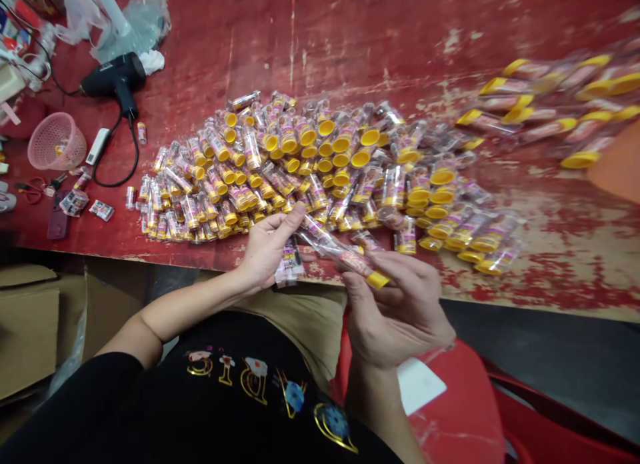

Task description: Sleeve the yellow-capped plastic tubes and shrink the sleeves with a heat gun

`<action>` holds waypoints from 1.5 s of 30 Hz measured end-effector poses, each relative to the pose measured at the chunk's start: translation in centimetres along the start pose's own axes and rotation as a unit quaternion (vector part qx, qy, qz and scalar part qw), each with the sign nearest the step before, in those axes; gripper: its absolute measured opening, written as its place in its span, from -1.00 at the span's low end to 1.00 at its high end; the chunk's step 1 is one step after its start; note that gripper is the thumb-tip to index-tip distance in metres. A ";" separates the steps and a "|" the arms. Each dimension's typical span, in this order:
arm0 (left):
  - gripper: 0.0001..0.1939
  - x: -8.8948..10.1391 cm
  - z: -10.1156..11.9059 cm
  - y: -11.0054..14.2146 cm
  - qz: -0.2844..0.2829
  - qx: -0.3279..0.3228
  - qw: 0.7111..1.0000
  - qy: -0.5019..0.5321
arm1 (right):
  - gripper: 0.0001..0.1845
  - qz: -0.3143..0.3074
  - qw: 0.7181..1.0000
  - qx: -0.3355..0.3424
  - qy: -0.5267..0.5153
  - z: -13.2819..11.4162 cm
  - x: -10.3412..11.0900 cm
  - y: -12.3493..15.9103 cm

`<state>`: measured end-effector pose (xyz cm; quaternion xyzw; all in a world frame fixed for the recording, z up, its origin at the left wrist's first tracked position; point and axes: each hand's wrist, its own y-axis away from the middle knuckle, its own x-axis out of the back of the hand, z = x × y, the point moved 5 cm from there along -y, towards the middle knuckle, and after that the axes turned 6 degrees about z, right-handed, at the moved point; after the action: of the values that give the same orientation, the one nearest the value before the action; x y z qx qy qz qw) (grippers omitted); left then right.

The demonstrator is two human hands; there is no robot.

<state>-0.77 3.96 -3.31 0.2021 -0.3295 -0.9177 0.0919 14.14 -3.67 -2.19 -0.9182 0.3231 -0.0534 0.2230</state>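
Right hand (pixel 395 311): fingers (pixel 385 271) curled and closed on a clear plastic tube with a yellow cap and pink printed label (pixel 340 254). Cap end sticks out just past the fingertips; far end, in loose clear film, points at the left hand.

Left hand (pixel 267 247): fingers (pixel 285 227) spread wide open, no visible hold on the tube. A small clear-wrapped printed packet (pixel 290 264) sits just below them; can't tell if it's gripped.

Straight ahead of the fingers: large loose heap of short clear yellow-capped tubes (pixel 280 164), most of the stock. Far right of the fingers: smaller, blurred group of longer yellow-capped tubes (pixel 550 104), apparently sleeved, though blur prevents confirming. Heap clearly outnumbers that group.

Containers: pink plastic mesh basket (pixel 57 141) well past the left fingers, on its side or tilted, with a small yellow item inside; rest of its contents can't be made out. Black heat gun (pixel 115 77) with cord lies beyond it on the worn red-painted table (pixel 350 51).
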 end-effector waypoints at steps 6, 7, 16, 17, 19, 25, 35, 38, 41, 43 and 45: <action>-0.46 0.2 0.0 0.1 -0.003 -0.036 0.999 -0.006 | -0.70 0.001 0.997 -0.078 -0.020 1.2 0.3 0.3; -0.46 0.2 -0.2 0.1 -0.008 -0.028 1.000 -0.010 | -0.68 0.004 0.997 -0.076 -0.010 1.2 0.4 0.4; -0.53 0.3 0.3 1.4 -0.060 -0.029 0.998 0.000 | -0.59 -0.102 0.993 -0.059 -0.013 0.8 -0.1 0.6; -0.53 0.2 0.3 1.7 -0.069 -0.031 0.997 -0.007 | -0.56 -0.095 0.994 -0.053 -0.013 0.7 -0.2 0.5; -0.46 0.1 0.4 2.2 -0.089 -0.042 0.995 -0.015 | -0.53 -0.087 0.996 -0.032 -0.007 0.4 -0.6 0.3; -0.31 -0.1 0.4 3.4 -0.103 -0.027 0.993 -0.047 | -0.70 -0.015 0.998 0.016 0.054 -0.7 -1.1 -0.2; -0.26 0.0 0.0 3.1 -0.101 -0.039 0.992 -0.067 | -0.66 0.013 0.998 0.040 0.050 -0.5 -1.3 -0.2; -0.25 -0.2 -0.2 2.8 -0.103 -0.037 0.992 -0.062 | -0.69 0.022 0.997 0.035 0.058 -0.3 -1.2 0.0; -0.28 -0.8 -0.2 2.2 -0.117 -0.032 0.992 -0.036 | -0.74 0.037 0.998 0.009 0.051 0.7 -1.1 -0.3; -0.36 -1.3 -0.3 1.6 -0.115 0.004 0.993 -0.018 | -0.81 0.051 0.998 -0.032 0.036 2.3 -1.0 -1.3; -0.46 -1.4 -0.6 1.1 -0.093 0.068 0.993 -0.005 | -0.85 0.087 0.994 -0.060 0.034 4.4 -0.8 -3.1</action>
<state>0.80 3.22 -2.58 0.2329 -0.3718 -0.8986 -0.0093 16.34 0.69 -4.72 -0.8958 0.4122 -0.0459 0.1600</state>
